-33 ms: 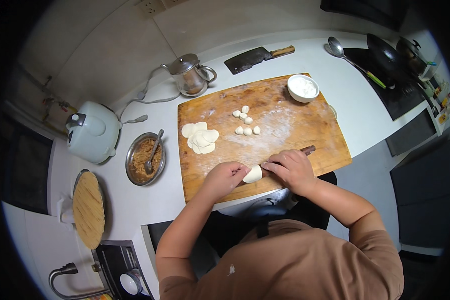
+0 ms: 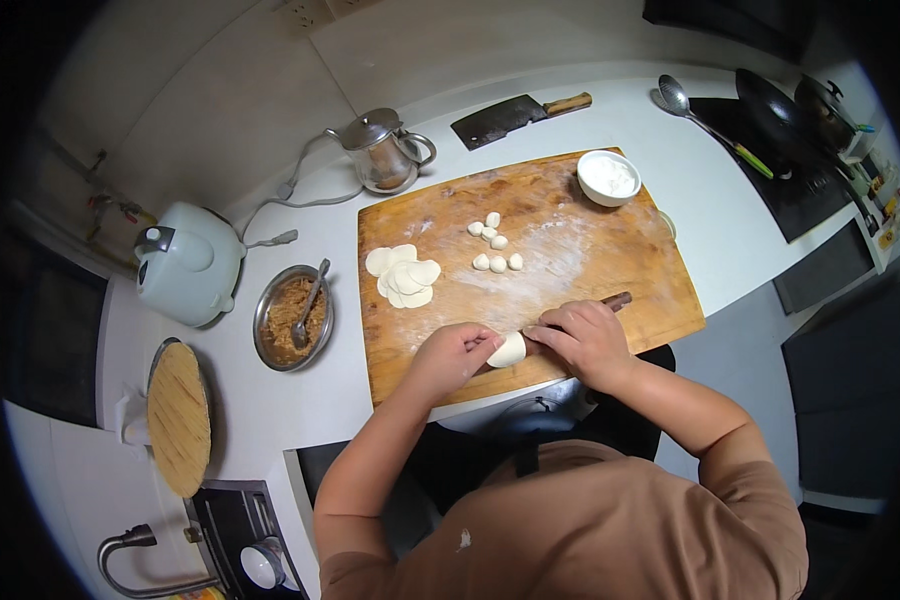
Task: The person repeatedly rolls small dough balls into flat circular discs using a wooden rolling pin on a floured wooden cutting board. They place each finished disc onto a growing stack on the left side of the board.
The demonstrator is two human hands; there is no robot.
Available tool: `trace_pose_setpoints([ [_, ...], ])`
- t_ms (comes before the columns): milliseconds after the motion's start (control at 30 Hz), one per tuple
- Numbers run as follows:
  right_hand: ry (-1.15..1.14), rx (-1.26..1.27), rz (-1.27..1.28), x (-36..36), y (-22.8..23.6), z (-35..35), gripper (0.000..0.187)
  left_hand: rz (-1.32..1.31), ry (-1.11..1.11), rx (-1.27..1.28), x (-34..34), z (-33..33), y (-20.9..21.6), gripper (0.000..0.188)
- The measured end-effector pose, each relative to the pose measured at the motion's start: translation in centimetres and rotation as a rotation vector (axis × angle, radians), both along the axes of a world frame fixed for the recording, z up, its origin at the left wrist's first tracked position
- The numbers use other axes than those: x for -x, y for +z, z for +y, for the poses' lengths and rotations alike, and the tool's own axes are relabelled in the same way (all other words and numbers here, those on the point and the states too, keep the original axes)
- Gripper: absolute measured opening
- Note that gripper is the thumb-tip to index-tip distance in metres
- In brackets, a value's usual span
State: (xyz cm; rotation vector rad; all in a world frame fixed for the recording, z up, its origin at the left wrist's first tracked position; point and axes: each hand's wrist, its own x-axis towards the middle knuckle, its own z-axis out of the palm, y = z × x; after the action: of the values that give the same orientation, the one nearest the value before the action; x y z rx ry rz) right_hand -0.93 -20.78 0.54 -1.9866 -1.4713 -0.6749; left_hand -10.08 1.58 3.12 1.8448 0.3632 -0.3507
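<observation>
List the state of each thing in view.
Left hand: pinching the dough round
Right hand: on the rolling pin
Dough round: thin, partly covering the rolling pin
Wrappers: flat, overlapping
Dough lumps: unflattened
White bowl: holding white powder
Metal bowl: holding filling, spoon inside
Kettle: lidded
Cleaver: lying flat

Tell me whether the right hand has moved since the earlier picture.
No; judged against the wooden board, the right hand shows no visible shift.

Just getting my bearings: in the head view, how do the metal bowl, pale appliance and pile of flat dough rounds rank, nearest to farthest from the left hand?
From the left hand:
1. Pile of flat dough rounds: on the board, ahead and left.
2. Metal bowl: left of the board.
3. Pale appliance: past the bowl, farther left.
</observation>
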Motion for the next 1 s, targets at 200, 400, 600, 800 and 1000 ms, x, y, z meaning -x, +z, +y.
trace_pose_setpoints([
  [200,0.023,0.008,-0.005,0.1,0.0,0.3,0.03,-0.158,0.151,0.285,0.2,0.3,-1.8,0.017],
  [400,0.032,0.003,0.007,0.2,0.0,0.5,0.03,-0.218,0.238,0.373,0.3,0.5,-1.2,0.024],
  [600,-0.004,-0.003,0.001,-0.4,-0.1,0.0,0.029,-0.479,0.319,0.332,0.0,4.1,-1.0,0.03],
  [800,0.007,-0.025,-0.014,-0.4,0.2,0.2,0.029,-0.269,-0.073,-0.236,-0.7,3.0,-1.0,0.019],
  [1000,0.008,-0.039,-0.002,-0.4,0.4,0.7,0.029,-0.134,0.083,0.038,-0.9,0.4,0.0,0.009],
])
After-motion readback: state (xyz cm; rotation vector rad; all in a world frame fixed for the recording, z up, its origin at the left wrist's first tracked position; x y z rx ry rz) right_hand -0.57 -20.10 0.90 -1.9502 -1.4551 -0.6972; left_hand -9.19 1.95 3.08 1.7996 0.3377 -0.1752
